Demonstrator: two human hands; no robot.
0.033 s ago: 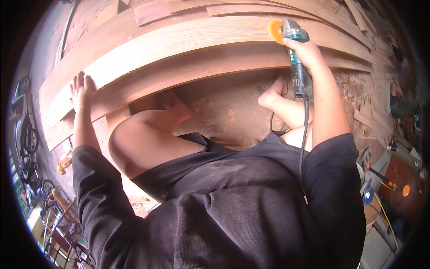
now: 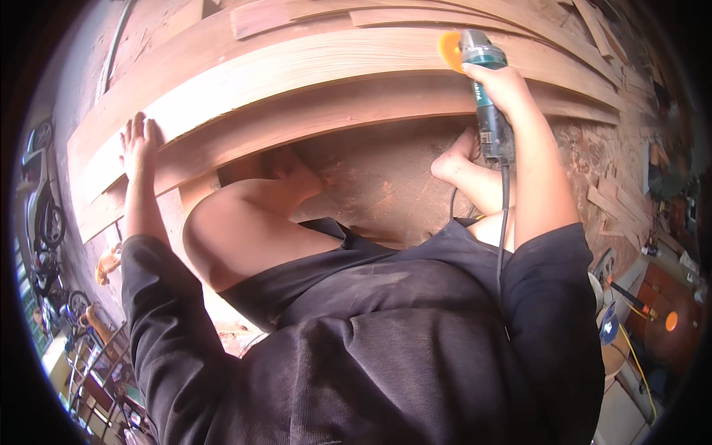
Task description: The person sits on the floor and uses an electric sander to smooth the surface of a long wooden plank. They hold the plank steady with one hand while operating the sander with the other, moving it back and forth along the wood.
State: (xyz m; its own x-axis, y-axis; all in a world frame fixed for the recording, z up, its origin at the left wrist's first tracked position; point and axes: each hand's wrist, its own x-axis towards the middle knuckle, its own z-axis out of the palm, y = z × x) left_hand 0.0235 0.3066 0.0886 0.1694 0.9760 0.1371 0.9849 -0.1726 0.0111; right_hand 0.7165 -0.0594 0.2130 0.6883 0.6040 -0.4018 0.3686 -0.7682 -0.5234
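Teal and black, an angle grinder (image 2: 492, 130) is sitting in the grasp of the right hand (image 2: 506, 87), whose fingers are wrapping round its body. Its orange disc (image 2: 448, 52) is hanging over the long pale board (image 2: 297, 65); whether it is touching the wood, I cannot tell. The left hand (image 2: 138, 148) is gripping nothing and is lying spread on the board's left end. Below that board, a second board (image 2: 319, 113) is stretching nearer the person, its edge shadowed. Beyond, more planks (image 2: 423, 16) are lying loosely overlapped.

Standing most in the way, a black cord (image 2: 505, 200) is dropping from the grinder beside the right forearm and crossing over the lap, while a bare right foot (image 2: 452, 157) is resting on the floor, close to the nearer board. Wood offcuts (image 2: 619, 204) are littering the ground at right, and beyond them a yellow cable (image 2: 639, 363) is trailing. Motorbikes (image 2: 49, 222) are standing well apart at the far left.
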